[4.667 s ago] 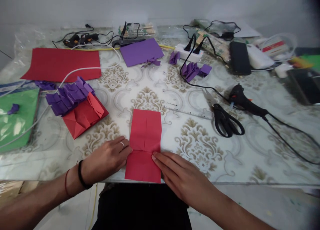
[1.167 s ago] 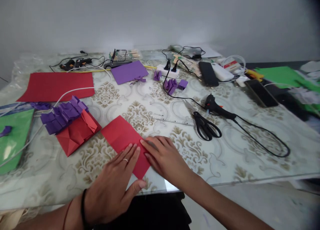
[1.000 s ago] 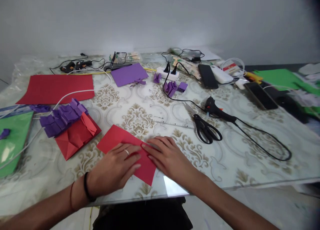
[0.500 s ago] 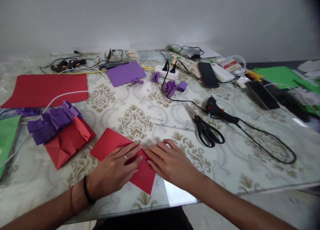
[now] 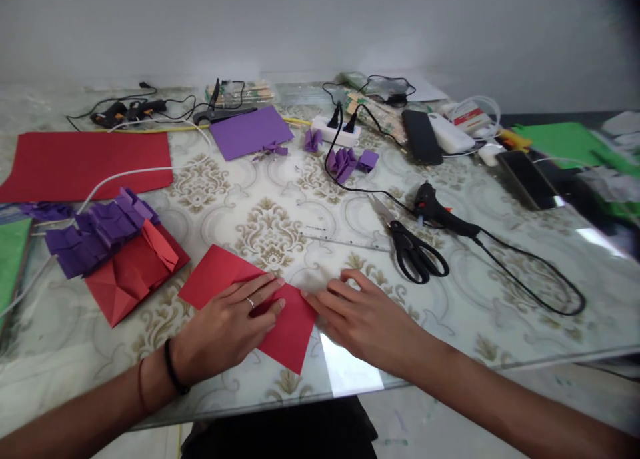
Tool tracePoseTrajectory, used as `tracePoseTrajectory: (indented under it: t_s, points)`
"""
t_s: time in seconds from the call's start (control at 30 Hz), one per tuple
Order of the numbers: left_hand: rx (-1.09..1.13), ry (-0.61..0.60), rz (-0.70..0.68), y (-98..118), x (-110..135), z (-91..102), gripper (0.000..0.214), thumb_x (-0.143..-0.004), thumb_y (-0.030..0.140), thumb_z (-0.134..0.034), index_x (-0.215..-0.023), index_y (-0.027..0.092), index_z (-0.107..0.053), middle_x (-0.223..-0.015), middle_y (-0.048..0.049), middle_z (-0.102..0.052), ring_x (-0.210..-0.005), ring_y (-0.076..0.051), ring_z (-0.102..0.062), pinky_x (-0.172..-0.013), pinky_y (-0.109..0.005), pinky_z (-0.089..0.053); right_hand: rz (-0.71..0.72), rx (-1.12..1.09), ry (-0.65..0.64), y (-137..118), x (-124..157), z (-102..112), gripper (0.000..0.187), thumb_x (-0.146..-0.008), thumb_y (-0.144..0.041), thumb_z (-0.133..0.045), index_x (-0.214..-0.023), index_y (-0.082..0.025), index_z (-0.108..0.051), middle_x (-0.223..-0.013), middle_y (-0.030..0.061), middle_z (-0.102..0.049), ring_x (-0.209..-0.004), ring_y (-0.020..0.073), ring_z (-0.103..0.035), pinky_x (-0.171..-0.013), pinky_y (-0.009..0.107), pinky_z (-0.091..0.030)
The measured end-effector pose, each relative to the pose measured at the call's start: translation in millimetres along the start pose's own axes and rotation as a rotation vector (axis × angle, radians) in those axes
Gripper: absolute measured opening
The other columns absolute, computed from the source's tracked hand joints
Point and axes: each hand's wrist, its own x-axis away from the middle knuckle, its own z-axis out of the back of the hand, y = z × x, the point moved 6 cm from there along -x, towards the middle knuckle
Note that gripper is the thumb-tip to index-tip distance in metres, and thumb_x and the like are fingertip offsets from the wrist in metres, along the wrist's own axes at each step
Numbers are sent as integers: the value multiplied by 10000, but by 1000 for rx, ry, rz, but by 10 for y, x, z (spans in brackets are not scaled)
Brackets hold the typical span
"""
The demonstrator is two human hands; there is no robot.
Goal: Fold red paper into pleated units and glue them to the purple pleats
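Observation:
A sheet of red paper [image 5: 293,339] lies at the table's near edge, turned at an angle, with a fold line running across it. My left hand [image 5: 235,322] rests over its middle, fingers stretched out flat on the sheet; a ring and dark wrist bands show. At the paper's upper right corner is my right hand [image 5: 357,316], its fingers bent and close together, the tips on the corner. Its thumb is partly hidden. Left of the sheet sits a folded red paper piece [image 5: 135,279], with a row of folded purple paper pieces [image 5: 100,236] leaning over it.
Black-handled scissors [image 5: 417,252], a clear ruler [image 5: 345,239] and a corded glue gun [image 5: 440,212] lie right of centre. Red sheets [image 5: 90,166], purple paper [image 5: 253,132], a white power strip [image 5: 337,132] and phones [image 5: 423,136] line the back.
My right hand has slid right along the red paper to its corner, away from my left hand. My left hand stays on the sheet. The view has tilted slightly.

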Motion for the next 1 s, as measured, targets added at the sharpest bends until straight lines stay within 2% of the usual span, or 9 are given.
tracePoseTrajectory:
  t_s: [0.13, 0.23, 0.33, 0.4, 0.5, 0.6, 0.73, 0.83, 1.0]
  points:
    - [82, -11, 16, -17, 34, 49, 403, -1042, 211, -544, -1435, 161, -620, -1643, -159, -512, -1552, -337, -448, -1188, -526, -502, -37, 17, 26, 39, 188, 105, 293, -998, -73, -505, -1097, -169, -763, -966, 71, -747, -906, 261, -589, -969, 492, -420]
    - [108, -31, 51, -30, 65, 82, 505, -1016, 202, -536, -1519, 164, -549, -1676, -162, -464, -1547, -357, -444, -1180, -588, -479, -101, 0, 132, 17, 263, 248, 292, -1014, -82, -488, -1048, -171, -764, -995, 85, -769, -930, 254, -628, -976, 479, -448]
    - [111, -41, 73, -34, 80, 86, 520, -1004, 192, -530, -1522, 167, -545, -1671, -159, -471, -1527, -363, -462, -1166, -601, -470, -71, -98, 212, -163, 219, 309, 297, -1037, -109, -491, -1190, -139, -744, -1078, 93, -788, -1042, 241, -658, -1023, 436, -471]
    - [114, -33, 74, -34, 83, 75, 513, -1000, 208, -538, -1512, 166, -552, -1647, -151, -507, -1518, -355, -471, -1170, -582, -462, 17, -182, 191, -345, 132, 258, 320, -1044, -129, -500, -1276, -134, -720, -1153, 89, -789, -1118, 232, -658, -1063, 406, -475]
    - [125, -24, 69, -36, 90, 57, 576, -991, 261, -572, -1554, 160, -501, -1626, -148, -533, -1525, -347, -462, -1190, -564, -434, 105, -245, 103, -545, 2, 112, 357, -1032, -150, -536, -1358, -121, -681, -1170, 86, -782, -1116, 233, -660, -1083, 405, -478]
    - [158, -43, 83, -44, 98, 47, 703, -972, 286, -589, -1631, 146, -388, -1636, -157, -520, -1539, -346, -441, -1200, -548, -419, 117, -259, 25, -608, -70, -8, 448, -993, -144, -590, -1437, -99, -622, -1192, 94, -769, -1127, 257, -649, -1091, 436, -470]
    - [183, -60, 92, -42, 102, 60, 730, -954, 253, -572, -1648, 162, -364, -1687, -152, -451, -1569, -347, -399, -1220, -544, -391, 105, -249, -19, -623, -88, -51, 529, -963, -139, -618, -1489, -95, -580, -1230, 108, -752, -1163, 271, -625, -1100, 451, -455]
    - [163, -62, 75, -27, 100, 70, 736, -959, 246, -561, -1656, 147, -345, -1709, -153, -417, -1584, -339, -380, -1220, -533, -391, 118, -197, -5, -667, -73, -19, 454, -989, -138, -575, -1437, -95, -632, -1236, 111, -751, -1167, 269, -615, -1090, 430, -454]
    - [136, -59, 77, -35, 97, 75, 731, -948, 244, -573, -1642, 138, -369, -1700, -143, -437, -1575, -336, -399, -1187, -527, -421, 123, -187, 21, -745, 11, 58, 288, -994, -140, -567, -1194, -89, -767, -1271, 121, -744, -1194, 286, -606, -1086, 418, -470]
